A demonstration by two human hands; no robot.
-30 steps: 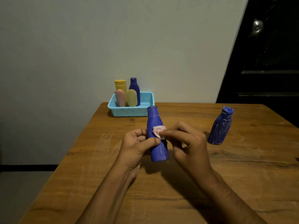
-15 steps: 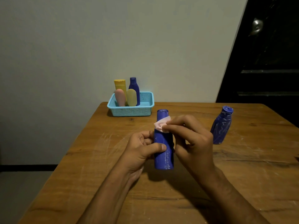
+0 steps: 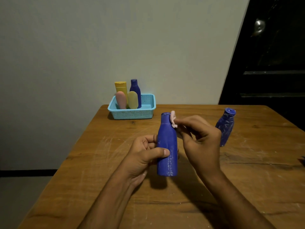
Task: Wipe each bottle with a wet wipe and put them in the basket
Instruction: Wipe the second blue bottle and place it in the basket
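My left hand grips a blue bottle upright above the middle of the wooden table, thumb across its front. My right hand pinches a small pale pink wet wipe against the right side of the bottle's neck and cap. A second blue bottle, streaked with white smears, stands on the table behind my right hand. The light blue mesh basket sits at the table's far left edge by the wall.
In the basket stand a yellow bottle, a blue bottle, a pink bottle and a pale yellow bottle. A dark door rises behind the table at the right. White scuffs mark the tabletop.
The held bottle has turned from tilted to upright and risen slightly. My right hand slid the wipe from the bottle's shoulder up to its neck and cap.
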